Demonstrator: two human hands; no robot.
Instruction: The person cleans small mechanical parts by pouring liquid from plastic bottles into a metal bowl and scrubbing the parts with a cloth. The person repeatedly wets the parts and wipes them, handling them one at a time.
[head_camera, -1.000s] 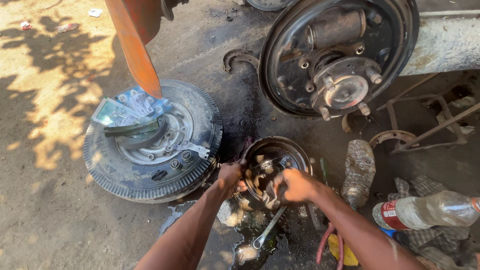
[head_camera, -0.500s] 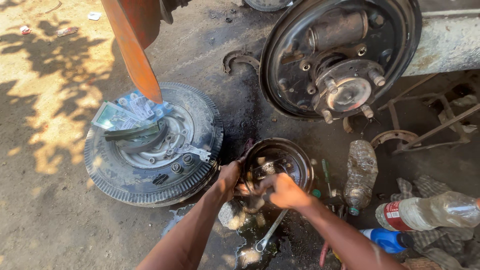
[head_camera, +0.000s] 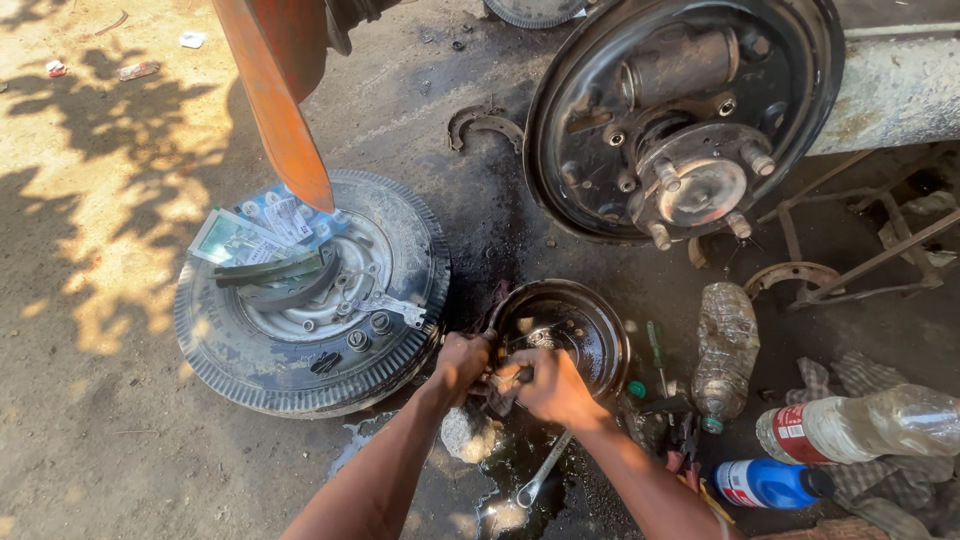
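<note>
Compared with half a second earlier, both hands have been drawn closer together at the near rim of the round, black, greasy metal brake drum (head_camera: 565, 330), which lies open side up on the oil-stained ground between the flat-lying black tyre with steel rim (head_camera: 310, 295) and a crushed clear plastic bottle (head_camera: 725, 350). The left hand (head_camera: 460, 365) is closed on the drum's rim, and the right hand (head_camera: 550, 388) is closed on a dark rag (head_camera: 500, 400) pressed against it. A steel spanner (head_camera: 540, 475) lies in the wet patch beneath the wrists, on sunlit dirt below the dark brake backplate with studded hub (head_camera: 685, 115).
</note>
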